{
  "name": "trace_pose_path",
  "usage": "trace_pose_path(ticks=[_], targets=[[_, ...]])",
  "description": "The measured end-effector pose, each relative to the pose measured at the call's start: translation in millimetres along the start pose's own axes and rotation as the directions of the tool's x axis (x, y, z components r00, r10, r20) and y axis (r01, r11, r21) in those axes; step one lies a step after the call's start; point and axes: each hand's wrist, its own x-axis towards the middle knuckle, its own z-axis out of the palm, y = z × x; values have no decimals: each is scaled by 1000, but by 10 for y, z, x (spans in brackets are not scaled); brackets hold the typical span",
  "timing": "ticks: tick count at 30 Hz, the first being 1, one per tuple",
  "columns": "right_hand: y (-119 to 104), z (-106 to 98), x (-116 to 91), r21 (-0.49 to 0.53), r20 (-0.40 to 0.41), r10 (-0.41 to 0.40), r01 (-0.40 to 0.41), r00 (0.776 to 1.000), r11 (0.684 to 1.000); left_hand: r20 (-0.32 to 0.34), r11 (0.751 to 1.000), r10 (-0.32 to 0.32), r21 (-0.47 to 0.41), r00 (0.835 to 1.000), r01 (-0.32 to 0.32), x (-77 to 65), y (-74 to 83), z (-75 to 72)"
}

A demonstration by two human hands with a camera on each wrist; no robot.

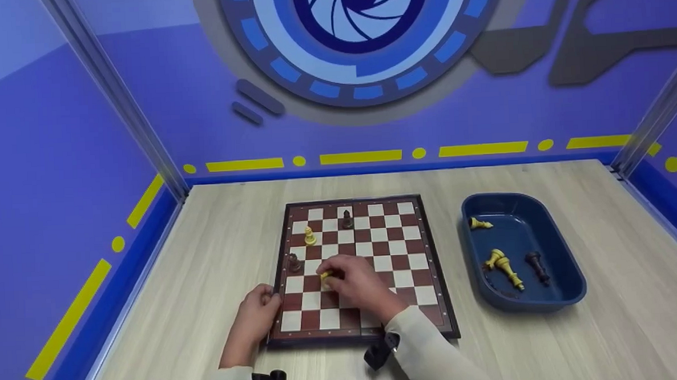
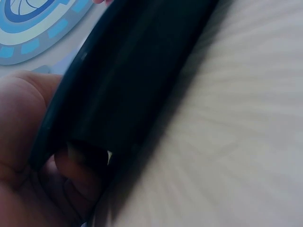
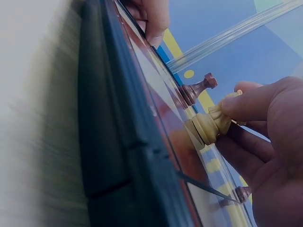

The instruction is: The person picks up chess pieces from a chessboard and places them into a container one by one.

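A brown-and-white chessboard (image 1: 399, 278) lies on the table. My left hand (image 1: 256, 314) grips its left edge, the thumb on top and fingers curled against the side in the left wrist view. My right hand (image 1: 357, 283) is over the board's left half, pinching a yellow chess piece (image 3: 207, 126) between thumb and fingers. The piece is base-down, its head partly covered; whether it touches the board I cannot tell. Beyond it stands a dark chess piece with a notched top (image 1: 295, 263). Farther back are a yellow chess piece (image 1: 309, 236) and another dark one (image 1: 347, 219), both upright.
Right of the board stands a blue tray (image 1: 571, 282). Inside it lie several yellow chess pieces (image 1: 509, 271) and a dark piece (image 1: 538, 268). The pale wooden table (image 1: 166, 311) is bounded by blue-purple walls (image 1: 140, 96) at the back and sides.
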Motion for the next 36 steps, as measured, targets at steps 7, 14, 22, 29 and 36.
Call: trace_pose_path(ticks=[7, 14, 22, 29, 36], targets=[[-15, -62, -1, 61, -35, -3, 6, 999, 998, -6, 1000, 14, 8, 1000, -14, 21, 1, 7], [-41, -162, 4, 104, -53, -27, 32, 998, 994, -11, 1000, 16, 26, 1000, -15, 31, -4, -18], [-13, -215, -35, 94, -86, -35, 43, 996, 995, -12, 1000, 7, 24, 1000, -6, 14, -6, -31], [-19, -293, -93, 86, -105, -23, 32, 994, 996, -9, 1000, 12, 29, 1000, -11, 1, -7, -20], [26, -379, -176, 94, -125, 23, -11, 992, 996, 6, 1000, 4, 26, 1000, -4, -6, 9, -7]])
